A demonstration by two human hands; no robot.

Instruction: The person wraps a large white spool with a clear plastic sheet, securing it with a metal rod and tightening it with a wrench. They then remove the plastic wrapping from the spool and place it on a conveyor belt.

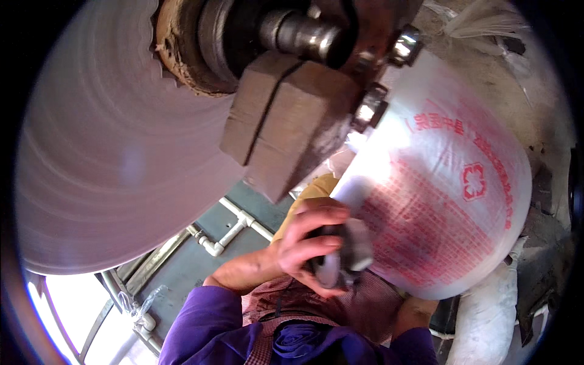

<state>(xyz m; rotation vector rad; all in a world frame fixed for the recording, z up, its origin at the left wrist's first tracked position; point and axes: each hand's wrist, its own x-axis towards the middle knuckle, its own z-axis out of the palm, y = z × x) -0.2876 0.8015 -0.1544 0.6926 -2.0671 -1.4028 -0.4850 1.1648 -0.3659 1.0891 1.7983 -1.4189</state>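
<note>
My left hand [311,246] is closed around a dark, blurred piece with a grey, angular end [356,246], held in front of my body. What kind of thing it is I cannot make out. Beside it bulges a white plastic sack [450,243] with red print, stretched over something rounded. My right wrist [417,311] shows at the sack's lower edge, while the sack hides the fingers of my right hand. Above my left hand sits a brown two-part block [289,115], apart from my fingers.
A large pinkish-grey disc [121,146] fills the left side, its hub against a metal shaft [298,36]. Shiny bolts [370,106] stick out near the block. White pipes [240,222] run along a grey panel below the disc. A wrapped white tube [486,322] stands at lower right.
</note>
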